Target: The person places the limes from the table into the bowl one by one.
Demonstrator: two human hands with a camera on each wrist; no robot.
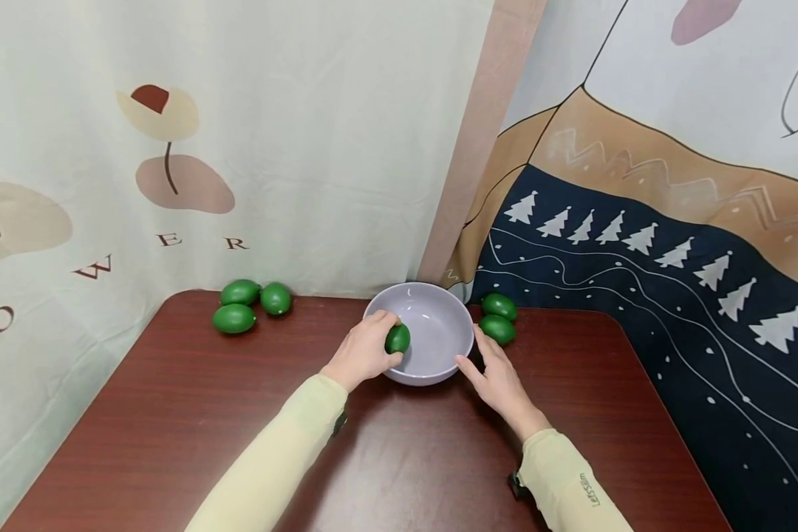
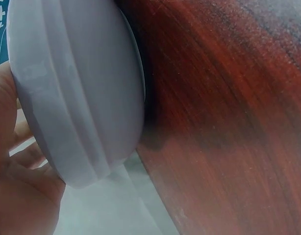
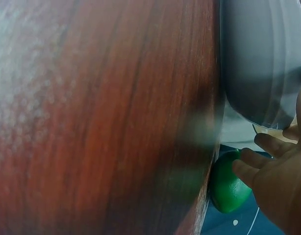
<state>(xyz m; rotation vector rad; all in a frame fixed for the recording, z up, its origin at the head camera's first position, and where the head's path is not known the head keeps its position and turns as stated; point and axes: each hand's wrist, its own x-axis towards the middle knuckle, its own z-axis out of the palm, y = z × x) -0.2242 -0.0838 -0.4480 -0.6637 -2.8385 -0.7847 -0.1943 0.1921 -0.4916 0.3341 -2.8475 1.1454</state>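
A lilac bowl (image 1: pixel 432 347) stands upright at the back of the table. Over its left rim, my left hand (image 1: pixel 362 353) holds a green lime (image 1: pixel 397 338) inside the bowl, between thumb and fingers. At the bowl's right side is my right hand (image 1: pixel 503 384), its fingers extended and its thumb by the rim. Those fingers lie between the bowl and a lime (image 1: pixel 496 329) on the table; whether they touch that lime I cannot tell. In the left wrist view the bowl's outer wall (image 2: pixel 82 93) hides the held lime.
Another lime (image 1: pixel 499 306) lies right behind the one by my right hand. At the back left of the dark red wooden table (image 1: pixel 239 414) is a group of three limes (image 1: pixel 234 318). Printed curtains (image 1: pixel 319 148) hang along the table's back edge.
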